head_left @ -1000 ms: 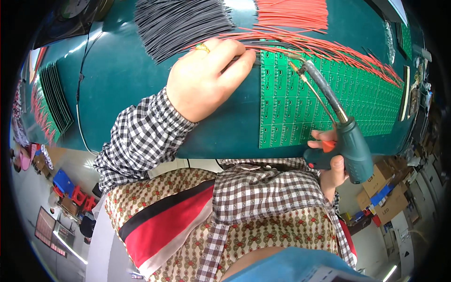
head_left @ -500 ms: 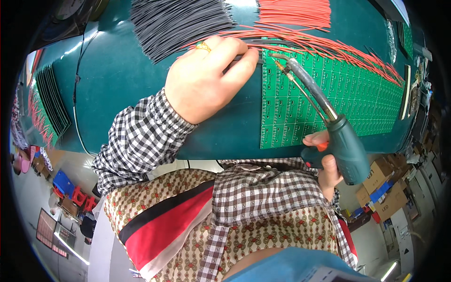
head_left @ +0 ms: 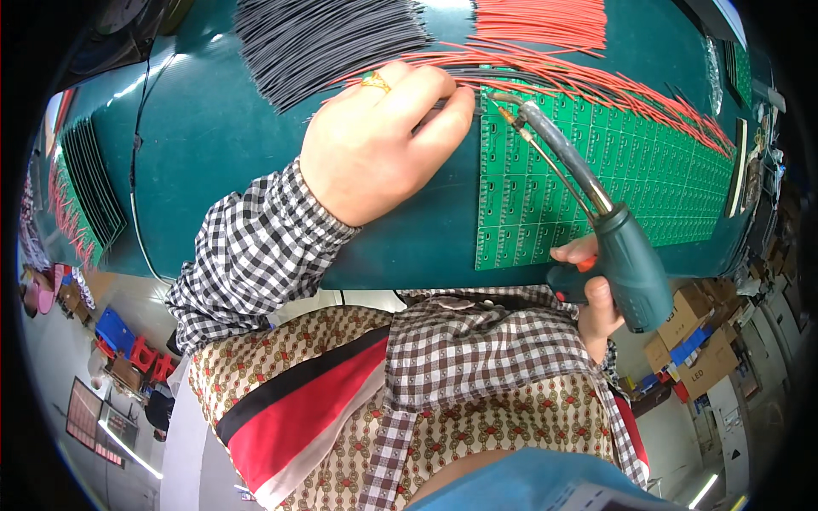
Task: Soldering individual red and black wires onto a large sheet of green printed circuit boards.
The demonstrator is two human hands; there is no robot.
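Observation:
My right hand [head_left: 595,294] grips a dark green soldering gun [head_left: 630,264] with a finger on its red trigger. The gun's tip points up and left to the top left corner of a sheet of green circuit boards [head_left: 545,179], with a thin feed tube beside the barrel. Close to that corner, my left hand [head_left: 379,145] is closed in a pinch, its fingertips partly hidden. A dark wire appears to be held there, close to the tip. Red wires [head_left: 588,81] and some black ones lie along the board's far edge, running behind my left hand.
A large bundle of black wires [head_left: 324,43] and a bundle of red wires [head_left: 541,24] lie at the back of the green table. To the left stands a wired board stack [head_left: 94,183], beside a hanging cable [head_left: 135,170]. Cardboard boxes [head_left: 703,349] are at the lower right.
The board sheet and the red wires have shifted slightly to the right. My left hand has moved a little, and the soldering gun stays almost in place.

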